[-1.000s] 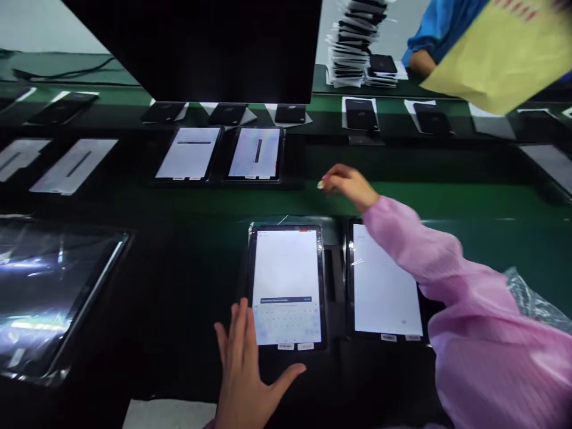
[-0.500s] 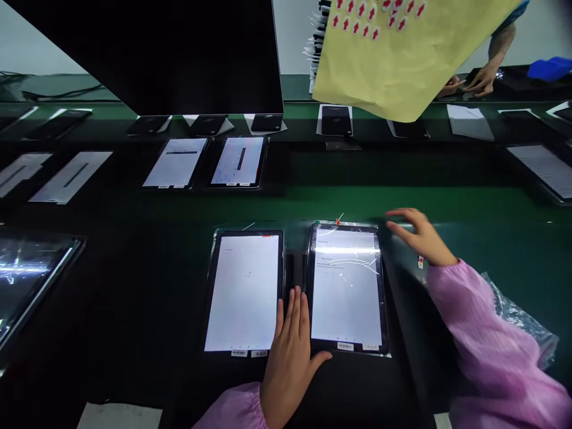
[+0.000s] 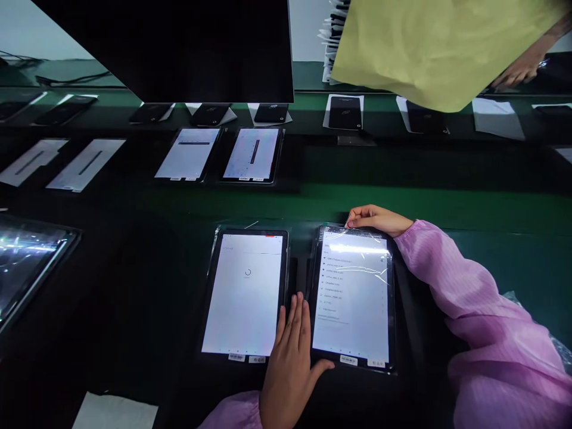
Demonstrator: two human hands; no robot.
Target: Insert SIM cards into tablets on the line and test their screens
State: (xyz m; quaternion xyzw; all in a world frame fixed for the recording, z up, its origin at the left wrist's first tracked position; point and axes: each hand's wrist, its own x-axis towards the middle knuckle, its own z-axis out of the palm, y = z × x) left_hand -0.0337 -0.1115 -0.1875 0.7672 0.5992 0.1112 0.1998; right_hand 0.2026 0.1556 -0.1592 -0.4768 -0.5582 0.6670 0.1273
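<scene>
Two lit tablets lie side by side on the dark bench in front of me. The left tablet (image 3: 243,295) shows a white screen with a loading circle. The right tablet (image 3: 353,298) shows a list and has shiny film over it. My left hand (image 3: 288,363) lies flat with fingers stretched out between the two tablets, thumb at the right tablet's lower left corner. My right hand (image 3: 375,218) rests at the top edge of the right tablet, fingers curled and pinching at the film near the top corner.
A large dark monitor (image 3: 179,47) hangs overhead at the back. More lit tablets (image 3: 252,154) and dark phones (image 3: 344,112) line the green belt behind. A yellow sheet (image 3: 438,47) hangs at upper right. Another person's hand (image 3: 513,74) shows far right. Clear plastic wrap (image 3: 554,342) lies at right.
My right hand moved left from beside the right tablet to its top edge and closed its fingers there. The right tablet's screen changed to a list. My left hand stayed between the tablets.
</scene>
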